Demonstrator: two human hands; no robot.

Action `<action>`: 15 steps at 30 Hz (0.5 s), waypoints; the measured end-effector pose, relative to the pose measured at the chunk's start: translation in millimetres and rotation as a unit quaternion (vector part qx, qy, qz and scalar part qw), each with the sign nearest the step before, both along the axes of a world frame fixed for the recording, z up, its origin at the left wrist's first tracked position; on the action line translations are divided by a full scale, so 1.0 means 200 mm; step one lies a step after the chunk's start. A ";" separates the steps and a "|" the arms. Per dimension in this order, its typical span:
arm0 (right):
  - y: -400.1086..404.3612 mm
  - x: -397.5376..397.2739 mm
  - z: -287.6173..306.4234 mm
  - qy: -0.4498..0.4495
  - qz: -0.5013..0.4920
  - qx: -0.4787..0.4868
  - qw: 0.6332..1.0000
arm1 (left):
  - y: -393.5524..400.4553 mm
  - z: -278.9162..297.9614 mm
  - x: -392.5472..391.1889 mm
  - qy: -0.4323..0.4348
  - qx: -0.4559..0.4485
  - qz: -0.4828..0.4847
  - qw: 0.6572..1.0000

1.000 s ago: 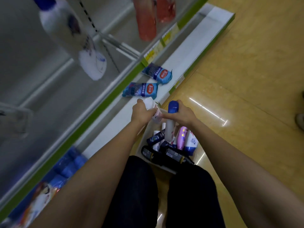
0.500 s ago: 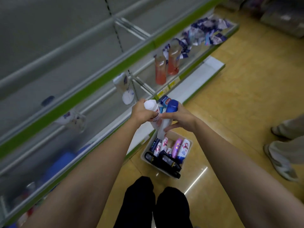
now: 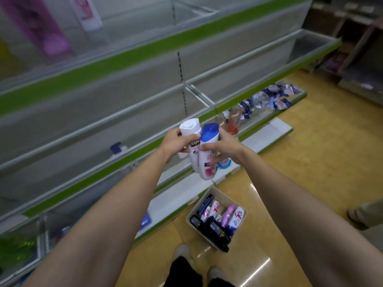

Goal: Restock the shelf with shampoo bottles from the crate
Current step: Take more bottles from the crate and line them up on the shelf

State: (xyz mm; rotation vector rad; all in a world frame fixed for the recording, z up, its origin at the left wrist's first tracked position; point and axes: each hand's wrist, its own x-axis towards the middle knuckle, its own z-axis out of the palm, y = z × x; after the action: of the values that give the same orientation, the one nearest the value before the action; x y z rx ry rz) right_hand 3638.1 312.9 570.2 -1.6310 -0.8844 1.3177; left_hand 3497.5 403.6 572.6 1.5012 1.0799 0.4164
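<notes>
at the bottom of the frame i see my feet on the floor [image 3: 310, 166], and just ahead, lower centre, the crate [image 3: 209, 192] with more bottles lying in it, dark ones nearest me and white and pink ones behind; both my forearms reach up from the lower corners and meet in the middle of the frame; my left hand [image 3: 173, 141] is curled round the white-capped bottle [image 3: 191, 139], my right hand [image 3: 223, 145] is curled round the blue-capped bottle [image 3: 208, 150], thumb across its front; the two bottles are upright, tilted slightly, and touching side by side, held in the air in front of the middle shelf [image 3: 83, 179]; beyond them, on that shelf, a small blue-capped item [image 3: 116, 147] lies left of my hands and two orange bottles [image 3: 233, 120] stand right of them; at far upper left, pink bottles [image 3: 37, 23] sit blurred on a higher shelf; as i judge it, the risk is the two bottles knocking together as i part them, so one twists out of its grip and drops toward the crate or floor; placing both at once could also tip one over on the shelf; my wrists are bent inward, which i think leaves little room to adjust.
</notes>
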 end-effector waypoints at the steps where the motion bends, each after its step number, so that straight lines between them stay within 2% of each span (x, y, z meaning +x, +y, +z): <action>1: 0.01 -0.01 0.06 -0.005 0.011 0.007 1.000 | 0.01 0.05 -0.01 -0.006 0.012 0.001 1.000; 4: 0.04 -0.03 0.22 -0.026 0.038 0.023 0.999 | 0.02 0.20 -0.04 -0.010 0.048 -0.012 0.999; 7: 0.07 -0.07 0.33 -0.039 0.056 0.045 0.997 | 0.03 0.33 -0.09 -0.022 0.035 -0.014 0.999; 15: 0.18 -0.16 0.62 -0.023 0.105 0.086 0.990 | 0.05 0.68 -0.22 -0.067 0.062 0.011 0.996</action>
State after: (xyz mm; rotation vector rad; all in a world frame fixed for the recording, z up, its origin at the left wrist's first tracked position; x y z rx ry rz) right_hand 3606.8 349.5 694.3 -1.4701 -1.1917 1.3085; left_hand 3453.9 412.9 708.3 1.5469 0.9797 0.6008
